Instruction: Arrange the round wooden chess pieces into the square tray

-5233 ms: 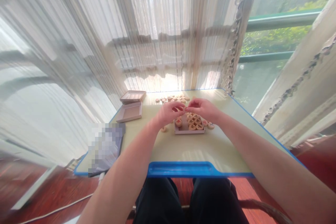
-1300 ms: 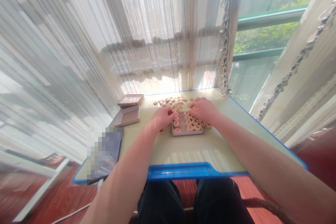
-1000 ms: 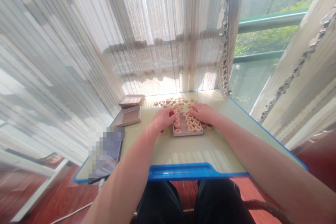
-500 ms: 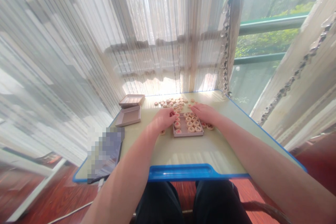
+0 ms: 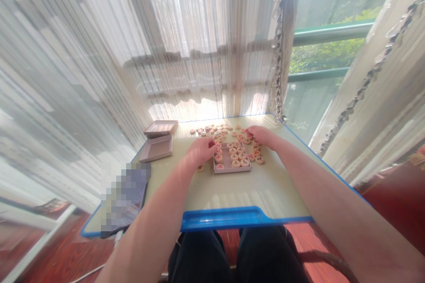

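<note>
A shallow grey tray (image 5: 232, 170) lies in the middle of the pale green table (image 5: 232, 190), with several round wooden chess discs (image 5: 235, 157) in it. More loose discs (image 5: 212, 131) are scattered behind it, and some lie to its right. My left hand (image 5: 201, 151) rests at the tray's left edge, fingers curled at a disc by the far left corner. My right hand (image 5: 262, 134) lies beyond the tray's right corner, palm down, fingers closed over loose discs there. What each hand holds is too small to make out.
Two empty grey box halves (image 5: 156, 148) sit at the table's far left. A dark blurred flat thing (image 5: 122, 199) lies on the near left corner. The table has a blue rim with a blue groove (image 5: 232, 217) at the near edge. Sheer curtains hang close behind.
Both hands were raised together above the tray five seconds ago; they have come down to the table. In the last second my right hand slid off the tray to the loose discs behind it.
</note>
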`<state>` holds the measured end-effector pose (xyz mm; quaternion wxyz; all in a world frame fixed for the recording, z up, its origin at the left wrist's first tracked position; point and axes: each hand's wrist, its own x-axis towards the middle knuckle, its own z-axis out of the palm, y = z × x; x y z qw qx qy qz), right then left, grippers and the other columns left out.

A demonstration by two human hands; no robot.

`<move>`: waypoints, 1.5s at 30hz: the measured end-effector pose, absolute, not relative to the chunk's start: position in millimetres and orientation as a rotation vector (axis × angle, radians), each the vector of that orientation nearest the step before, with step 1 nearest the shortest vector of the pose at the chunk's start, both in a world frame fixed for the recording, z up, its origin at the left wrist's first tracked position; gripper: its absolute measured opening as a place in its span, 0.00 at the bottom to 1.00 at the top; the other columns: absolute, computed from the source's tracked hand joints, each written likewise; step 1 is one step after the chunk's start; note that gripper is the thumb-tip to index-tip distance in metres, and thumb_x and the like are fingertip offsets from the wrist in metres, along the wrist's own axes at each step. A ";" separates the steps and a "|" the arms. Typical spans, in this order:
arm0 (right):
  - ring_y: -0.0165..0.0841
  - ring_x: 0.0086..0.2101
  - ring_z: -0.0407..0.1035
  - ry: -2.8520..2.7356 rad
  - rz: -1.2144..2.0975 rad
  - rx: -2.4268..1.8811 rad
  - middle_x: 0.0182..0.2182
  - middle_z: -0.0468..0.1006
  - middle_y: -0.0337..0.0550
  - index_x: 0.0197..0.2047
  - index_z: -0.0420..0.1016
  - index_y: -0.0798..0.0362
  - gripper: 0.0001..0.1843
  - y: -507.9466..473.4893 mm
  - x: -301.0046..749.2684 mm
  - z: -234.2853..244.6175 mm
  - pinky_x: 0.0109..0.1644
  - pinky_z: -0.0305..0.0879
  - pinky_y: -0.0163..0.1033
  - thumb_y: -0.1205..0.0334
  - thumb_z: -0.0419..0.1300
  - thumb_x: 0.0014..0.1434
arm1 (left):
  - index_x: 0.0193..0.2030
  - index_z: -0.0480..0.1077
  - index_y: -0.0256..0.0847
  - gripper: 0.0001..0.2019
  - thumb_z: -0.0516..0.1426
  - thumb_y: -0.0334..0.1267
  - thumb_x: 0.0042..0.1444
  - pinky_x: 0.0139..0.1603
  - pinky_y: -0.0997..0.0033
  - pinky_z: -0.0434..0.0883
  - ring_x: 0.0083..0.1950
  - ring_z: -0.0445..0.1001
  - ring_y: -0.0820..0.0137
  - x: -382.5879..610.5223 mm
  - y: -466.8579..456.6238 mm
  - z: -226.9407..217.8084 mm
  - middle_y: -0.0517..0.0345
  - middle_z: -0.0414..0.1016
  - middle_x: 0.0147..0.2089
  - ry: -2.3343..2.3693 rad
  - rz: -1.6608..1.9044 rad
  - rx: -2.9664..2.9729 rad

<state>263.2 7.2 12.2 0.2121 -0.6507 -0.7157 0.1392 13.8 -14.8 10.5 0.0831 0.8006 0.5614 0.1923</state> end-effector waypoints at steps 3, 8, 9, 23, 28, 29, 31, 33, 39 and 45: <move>0.32 0.38 0.71 -1.819 0.594 -1.830 0.44 0.77 0.45 0.48 0.74 0.53 0.19 8.1 265.3 12.1 0.39 0.65 0.33 0.69 0.48 0.56 | 0.31 0.73 0.42 0.11 0.50 0.41 0.52 0.36 0.71 0.67 0.35 0.72 0.67 12.2 -13.6 12.0 0.58 0.76 0.33 1.682 0.698 2.437; 0.30 0.33 0.70 -1.738 0.654 -1.858 0.41 0.78 0.44 0.47 0.75 0.53 0.21 7.1 265.2 10.5 0.35 0.65 0.33 0.71 0.50 0.51 | 0.37 0.75 0.42 0.13 0.49 0.34 0.52 0.47 0.67 0.68 0.45 0.72 0.64 6.2 -7.3 10.8 0.56 0.77 0.40 1.747 0.820 2.439; 0.31 0.34 0.70 -1.752 0.626 -1.860 0.42 0.78 0.44 0.47 0.75 0.53 0.21 6.7 265.5 10.3 0.36 0.65 0.33 0.70 0.51 0.51 | 0.37 0.75 0.42 0.14 0.48 0.33 0.52 0.48 0.67 0.68 0.46 0.72 0.63 5.5 -6.3 10.4 0.55 0.77 0.41 1.778 0.814 2.426; 0.32 0.38 0.71 -1.950 0.443 -1.874 0.39 0.79 0.43 0.40 0.78 0.54 0.15 4.6 266.9 11.4 0.41 0.64 0.32 0.69 0.54 0.51 | 0.42 0.74 0.42 0.15 0.49 0.32 0.53 0.51 0.65 0.67 0.48 0.72 0.61 2.9 -4.9 9.5 0.52 0.76 0.46 1.912 0.668 2.299; 0.32 0.37 0.71 -1.903 0.451 -1.887 0.37 0.80 0.42 0.39 0.79 0.54 0.15 6.1 269.4 11.7 0.40 0.64 0.31 0.70 0.54 0.50 | 0.45 0.73 0.43 0.19 0.50 0.26 0.49 0.48 0.67 0.68 0.46 0.73 0.64 -2.0 0.8 6.1 0.54 0.76 0.47 1.923 0.672 2.136; 0.33 0.38 0.71 -1.917 0.439 -1.883 0.37 0.80 0.42 0.39 0.79 0.54 0.15 6.3 269.4 11.7 0.40 0.64 0.32 0.71 0.54 0.49 | 0.45 0.73 0.43 0.20 0.50 0.25 0.48 0.47 0.68 0.68 0.46 0.74 0.64 -3.1 1.7 5.5 0.54 0.76 0.47 1.913 0.689 2.111; 0.33 0.38 0.71 -1.928 0.430 -1.876 0.37 0.80 0.43 0.38 0.79 0.54 0.15 6.3 269.2 11.5 0.41 0.63 0.32 0.71 0.54 0.49 | 0.45 0.73 0.42 0.20 0.51 0.24 0.46 0.47 0.69 0.68 0.46 0.74 0.65 -5.1 3.3 4.2 0.54 0.76 0.48 1.898 0.716 2.074; 0.32 0.36 0.71 -1.889 0.472 -1.873 0.36 0.80 0.43 0.38 0.79 0.54 0.15 5.8 268.9 11.5 0.39 0.64 0.32 0.70 0.54 0.49 | 0.44 0.73 0.41 0.20 0.51 0.23 0.45 0.47 0.69 0.68 0.47 0.74 0.65 -6.7 4.7 2.8 0.54 0.76 0.48 1.891 0.728 2.049; 0.31 0.32 0.70 -1.805 0.541 -1.869 0.31 0.79 0.42 0.38 0.79 0.54 0.15 4.8 269.2 11.7 0.36 0.64 0.31 0.69 0.55 0.49 | 0.46 0.72 0.41 0.23 0.51 0.22 0.42 0.47 0.71 0.68 0.48 0.73 0.66 -8.1 7.4 -0.5 0.55 0.76 0.49 1.878 0.735 2.016; 0.31 0.34 0.71 -1.769 0.571 -1.851 0.37 0.79 0.43 0.40 0.78 0.54 0.19 9.4 272.6 7.3 0.33 0.64 0.30 0.73 0.54 0.47 | 0.44 0.73 0.41 0.21 0.51 0.24 0.43 0.48 0.69 0.69 0.48 0.74 0.65 -9.2 7.5 -0.4 0.56 0.76 0.48 1.894 0.800 1.986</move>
